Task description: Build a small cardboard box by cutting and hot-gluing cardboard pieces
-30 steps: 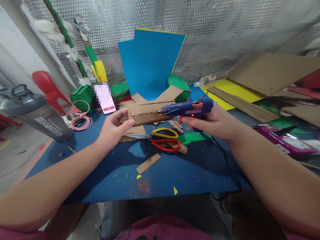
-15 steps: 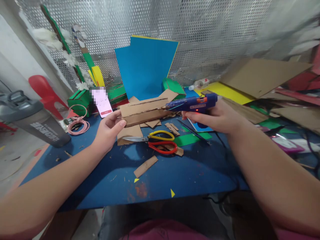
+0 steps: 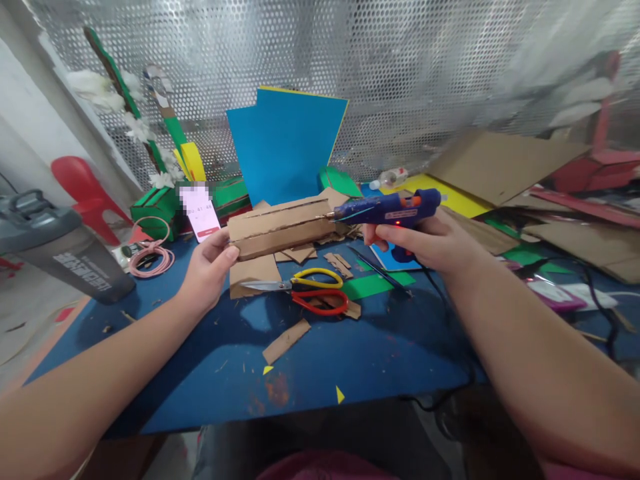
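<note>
My left hand (image 3: 209, 270) pinches the left end of a long cardboard box piece (image 3: 280, 233), held raised over the table. A dark seam runs along its length. In my right hand (image 3: 425, 240) is a blue hot glue gun (image 3: 385, 208) with a small red light lit, my fingers wrapped round its handle. Its nozzle points left at the right end of the seam; whether it touches the cardboard I cannot tell. Below the piece lie scissors (image 3: 320, 290) with one yellow and one red handle. Cardboard scraps (image 3: 287, 341) and a green strip (image 3: 377, 283) surround them.
A shaker bottle (image 3: 70, 253), a pink coiled cable (image 3: 153, 259) and a phone (image 3: 200, 217) stand at the left. Blue sheets (image 3: 293, 147) lean on the perforated metal backing. Cardboard sheets (image 3: 505, 163) pile up at the right. The gun's black cord (image 3: 440, 290) trails over the blue table (image 3: 390, 363).
The view has shifted slightly, so most things sit a little lower and further left. The glue gun and cardboard stay in my hands, with the nozzle still by the seam's right end.
</note>
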`<act>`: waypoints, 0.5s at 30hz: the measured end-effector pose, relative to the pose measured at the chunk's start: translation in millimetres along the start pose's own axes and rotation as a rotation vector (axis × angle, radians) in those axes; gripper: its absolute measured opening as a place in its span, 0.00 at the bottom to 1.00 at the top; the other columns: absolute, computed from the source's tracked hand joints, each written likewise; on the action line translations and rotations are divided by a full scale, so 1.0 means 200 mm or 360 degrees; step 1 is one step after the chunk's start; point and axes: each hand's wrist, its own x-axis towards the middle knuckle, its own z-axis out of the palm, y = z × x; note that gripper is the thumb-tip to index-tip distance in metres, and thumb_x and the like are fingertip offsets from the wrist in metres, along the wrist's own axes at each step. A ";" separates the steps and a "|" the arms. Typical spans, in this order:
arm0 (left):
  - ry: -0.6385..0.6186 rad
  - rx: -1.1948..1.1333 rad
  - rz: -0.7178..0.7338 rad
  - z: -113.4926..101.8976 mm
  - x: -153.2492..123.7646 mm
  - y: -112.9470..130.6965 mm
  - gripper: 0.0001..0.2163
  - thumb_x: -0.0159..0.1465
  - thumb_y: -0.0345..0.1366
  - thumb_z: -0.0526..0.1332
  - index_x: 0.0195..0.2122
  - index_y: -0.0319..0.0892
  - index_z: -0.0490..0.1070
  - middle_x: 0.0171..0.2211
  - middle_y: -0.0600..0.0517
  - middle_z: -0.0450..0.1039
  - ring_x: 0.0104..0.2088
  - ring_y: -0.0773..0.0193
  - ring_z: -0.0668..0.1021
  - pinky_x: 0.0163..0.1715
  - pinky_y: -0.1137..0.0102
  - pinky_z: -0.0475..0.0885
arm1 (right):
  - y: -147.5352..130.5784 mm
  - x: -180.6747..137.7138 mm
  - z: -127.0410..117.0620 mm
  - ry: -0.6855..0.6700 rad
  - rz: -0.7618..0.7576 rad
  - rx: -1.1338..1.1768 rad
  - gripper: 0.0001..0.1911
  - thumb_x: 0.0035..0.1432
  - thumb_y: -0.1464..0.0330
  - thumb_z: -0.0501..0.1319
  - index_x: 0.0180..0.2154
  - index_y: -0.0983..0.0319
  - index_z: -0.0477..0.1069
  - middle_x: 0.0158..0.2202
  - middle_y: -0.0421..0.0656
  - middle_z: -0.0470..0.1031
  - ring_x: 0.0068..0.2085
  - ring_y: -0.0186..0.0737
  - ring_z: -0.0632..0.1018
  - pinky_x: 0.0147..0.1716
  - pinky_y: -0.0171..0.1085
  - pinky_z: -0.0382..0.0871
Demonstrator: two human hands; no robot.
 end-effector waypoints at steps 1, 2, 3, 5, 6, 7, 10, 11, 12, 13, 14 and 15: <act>-0.0011 0.0016 0.0002 -0.01 0.00 0.00 0.25 0.54 0.56 0.83 0.45 0.45 0.88 0.48 0.43 0.90 0.56 0.42 0.88 0.55 0.55 0.85 | 0.00 0.00 0.01 -0.0006 -0.0012 -0.0016 0.24 0.63 0.45 0.72 0.31 0.59 0.80 0.28 0.44 0.77 0.28 0.40 0.74 0.28 0.41 0.72; -0.0022 0.0033 0.0003 -0.01 0.00 -0.01 0.25 0.54 0.56 0.82 0.46 0.45 0.88 0.48 0.43 0.90 0.56 0.42 0.88 0.55 0.55 0.85 | 0.00 -0.01 0.01 -0.0008 -0.0024 -0.0027 0.24 0.63 0.44 0.71 0.32 0.59 0.80 0.28 0.44 0.77 0.28 0.40 0.74 0.28 0.41 0.72; -0.0031 0.0050 0.0002 -0.01 0.00 -0.01 0.26 0.54 0.56 0.82 0.47 0.45 0.88 0.49 0.42 0.89 0.55 0.42 0.88 0.54 0.56 0.85 | 0.00 -0.01 0.02 -0.0010 -0.0033 -0.0036 0.25 0.63 0.43 0.71 0.32 0.59 0.80 0.27 0.44 0.76 0.28 0.40 0.74 0.27 0.41 0.72; -0.0039 0.0078 0.0003 -0.02 0.00 -0.02 0.26 0.55 0.56 0.82 0.48 0.44 0.88 0.50 0.42 0.89 0.53 0.43 0.89 0.53 0.56 0.85 | 0.00 -0.01 0.04 -0.0016 -0.0054 -0.0048 0.25 0.64 0.44 0.70 0.32 0.58 0.79 0.26 0.43 0.75 0.27 0.40 0.73 0.26 0.42 0.71; -0.0041 0.0088 0.0004 -0.02 0.00 -0.02 0.26 0.55 0.56 0.82 0.48 0.44 0.88 0.50 0.42 0.89 0.52 0.44 0.89 0.53 0.57 0.85 | 0.00 -0.01 0.04 -0.0027 -0.0066 -0.0051 0.24 0.64 0.45 0.71 0.32 0.58 0.79 0.27 0.43 0.75 0.27 0.40 0.73 0.27 0.42 0.72; -0.0043 0.0097 0.0005 -0.03 0.00 -0.02 0.26 0.55 0.56 0.82 0.48 0.44 0.88 0.49 0.42 0.89 0.51 0.44 0.89 0.52 0.57 0.85 | 0.00 -0.01 0.05 -0.0042 -0.0071 -0.0054 0.23 0.64 0.46 0.71 0.32 0.58 0.79 0.27 0.43 0.75 0.27 0.40 0.72 0.29 0.43 0.75; -0.0045 0.0105 0.0004 -0.03 0.00 -0.02 0.27 0.54 0.56 0.82 0.48 0.44 0.88 0.48 0.42 0.89 0.50 0.44 0.89 0.50 0.58 0.86 | -0.02 0.00 0.08 -0.0073 -0.0068 -0.0045 0.18 0.63 0.51 0.72 0.33 0.58 0.78 0.27 0.42 0.75 0.29 0.42 0.75 0.40 0.49 0.82; -0.0044 0.0105 0.0005 -0.03 0.00 -0.02 0.27 0.54 0.56 0.82 0.48 0.44 0.88 0.48 0.42 0.90 0.50 0.45 0.90 0.49 0.58 0.86 | -0.02 0.00 0.09 -0.0074 -0.0062 -0.0044 0.17 0.63 0.52 0.72 0.33 0.58 0.77 0.27 0.42 0.74 0.30 0.43 0.76 0.43 0.50 0.82; -0.0048 0.0108 0.0006 -0.03 0.00 -0.02 0.27 0.54 0.56 0.82 0.49 0.44 0.88 0.47 0.42 0.90 0.49 0.45 0.90 0.48 0.59 0.86 | -0.03 0.00 0.09 -0.0071 -0.0057 -0.0040 0.16 0.62 0.53 0.72 0.33 0.57 0.77 0.28 0.42 0.75 0.32 0.45 0.77 0.46 0.51 0.83; -0.0053 0.0111 0.0009 -0.03 0.00 -0.02 0.27 0.55 0.56 0.82 0.49 0.45 0.88 0.46 0.42 0.90 0.48 0.46 0.90 0.46 0.59 0.86 | -0.03 0.00 0.10 -0.0069 -0.0049 -0.0039 0.15 0.62 0.54 0.71 0.33 0.57 0.76 0.29 0.43 0.75 0.33 0.46 0.79 0.48 0.52 0.83; -0.0063 0.0115 0.0012 -0.03 0.00 -0.02 0.27 0.55 0.56 0.82 0.49 0.45 0.88 0.46 0.43 0.90 0.47 0.47 0.90 0.45 0.60 0.86 | -0.04 0.00 0.10 -0.0071 -0.0043 -0.0038 0.14 0.62 0.55 0.71 0.33 0.57 0.76 0.29 0.43 0.75 0.35 0.47 0.80 0.48 0.53 0.83; -0.0072 0.0118 0.0014 -0.03 0.00 -0.02 0.27 0.55 0.56 0.82 0.49 0.45 0.87 0.46 0.43 0.90 0.46 0.47 0.90 0.45 0.60 0.86 | -0.04 0.00 0.10 -0.0072 -0.0040 -0.0038 0.14 0.62 0.55 0.71 0.32 0.57 0.75 0.30 0.43 0.75 0.36 0.48 0.81 0.49 0.53 0.84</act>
